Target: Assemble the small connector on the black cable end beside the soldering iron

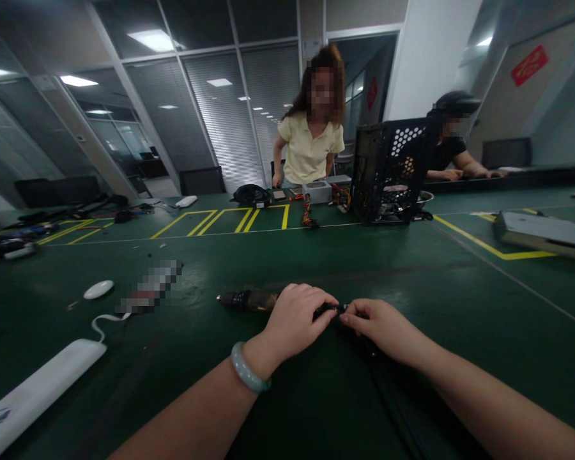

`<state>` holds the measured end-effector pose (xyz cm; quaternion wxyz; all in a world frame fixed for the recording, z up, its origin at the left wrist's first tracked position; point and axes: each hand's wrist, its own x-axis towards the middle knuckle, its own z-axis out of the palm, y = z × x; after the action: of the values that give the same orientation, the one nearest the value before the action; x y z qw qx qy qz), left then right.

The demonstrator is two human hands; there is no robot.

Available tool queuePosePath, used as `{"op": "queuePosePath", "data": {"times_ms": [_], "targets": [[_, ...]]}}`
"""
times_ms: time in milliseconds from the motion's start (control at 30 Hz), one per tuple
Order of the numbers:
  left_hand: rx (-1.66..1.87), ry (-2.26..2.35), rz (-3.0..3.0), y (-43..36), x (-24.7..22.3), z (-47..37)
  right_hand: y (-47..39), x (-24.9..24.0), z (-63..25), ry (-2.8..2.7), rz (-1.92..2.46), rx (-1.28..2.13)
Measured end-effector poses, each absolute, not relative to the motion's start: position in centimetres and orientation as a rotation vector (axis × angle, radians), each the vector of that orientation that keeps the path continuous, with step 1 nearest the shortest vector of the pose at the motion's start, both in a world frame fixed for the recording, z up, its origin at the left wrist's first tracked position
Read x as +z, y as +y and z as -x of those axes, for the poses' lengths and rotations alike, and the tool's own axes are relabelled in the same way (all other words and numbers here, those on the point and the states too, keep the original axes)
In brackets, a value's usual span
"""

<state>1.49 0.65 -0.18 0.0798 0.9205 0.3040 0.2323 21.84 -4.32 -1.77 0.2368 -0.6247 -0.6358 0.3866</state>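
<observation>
A dark electric screwdriver (249,300) lies across the green table, its narrow metal tip facing left. My left hand (299,319), with a pale green bangle on the wrist, is closed over the rear part of the tool. Right beside it, my right hand (381,327) pinches the end of a black cable (381,380) at the tool's back end. From there the cable runs down toward the bottom edge. Fingers hide the spot where cable and tool meet, so I cannot tell whether they are joined.
To the left are a white power strip (43,390) with a white cord, a small white oval object (98,289) and a blurred-out item. A black computer case (393,169) and a grey power supply (317,191) stand across the table. Two people are beyond.
</observation>
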Motion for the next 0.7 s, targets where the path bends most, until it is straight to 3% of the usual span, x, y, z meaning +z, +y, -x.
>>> {"op": "queuePosePath", "data": {"times_ms": [700], "targets": [[0.708, 0.937, -2.743, 0.63, -0.17, -1.51, -4.13, -1.84, -21.79, -1.744, 1.722, 1.067]]}}
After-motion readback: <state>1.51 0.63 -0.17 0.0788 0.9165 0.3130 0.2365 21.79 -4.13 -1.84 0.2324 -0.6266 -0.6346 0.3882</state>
